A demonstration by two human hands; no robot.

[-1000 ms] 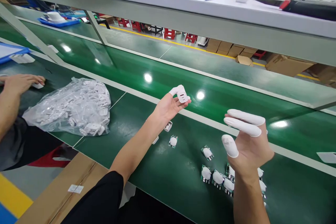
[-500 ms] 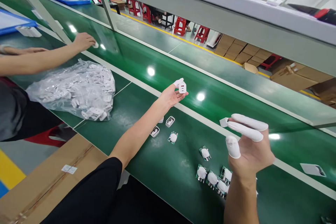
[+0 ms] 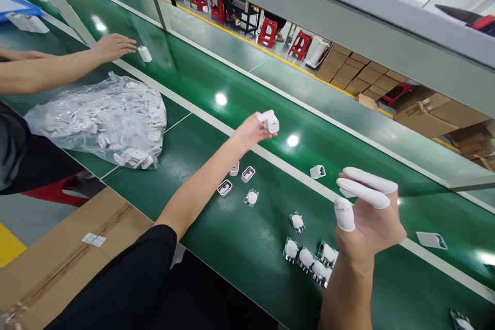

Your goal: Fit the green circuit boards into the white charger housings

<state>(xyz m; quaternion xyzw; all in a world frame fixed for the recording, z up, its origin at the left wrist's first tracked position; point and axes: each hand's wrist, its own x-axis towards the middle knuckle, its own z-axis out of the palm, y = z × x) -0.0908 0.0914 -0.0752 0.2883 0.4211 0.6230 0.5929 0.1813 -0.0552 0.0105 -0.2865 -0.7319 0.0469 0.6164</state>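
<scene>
My left hand (image 3: pixel 250 132) reaches out over the edge of the green belt, its capped fingers pinching a white USB charger housing (image 3: pixel 273 125) with port slots showing. To the right my right hand (image 3: pixel 371 214) hovers with white finger cots on and fingers apart, holding nothing. Just left of its fingertips a white housing (image 3: pixel 317 171) lies on the belt; another (image 3: pixel 345 193) is partly hidden behind them. Several small green circuit boards (image 3: pixel 306 257) with white blobs lie left of my right wrist. Near my left forearm are open housings (image 3: pixel 248 174) and a single board (image 3: pixel 252 197).
A clear plastic bag of white parts (image 3: pixel 127 118) lies at the left, beside a co-worker's outstretched hand (image 3: pixel 114 47). One housing (image 3: pixel 144 54) is near that hand. Further right on the belt lies another housing (image 3: pixel 431 240). A metal shelf beam (image 3: pixel 309 26) crosses above the belt.
Housings on the belt near my right hand have shifted left. The housing in my left hand has turned. The co-worker's hand has let go of a housing on the belt. My right hand stays open.
</scene>
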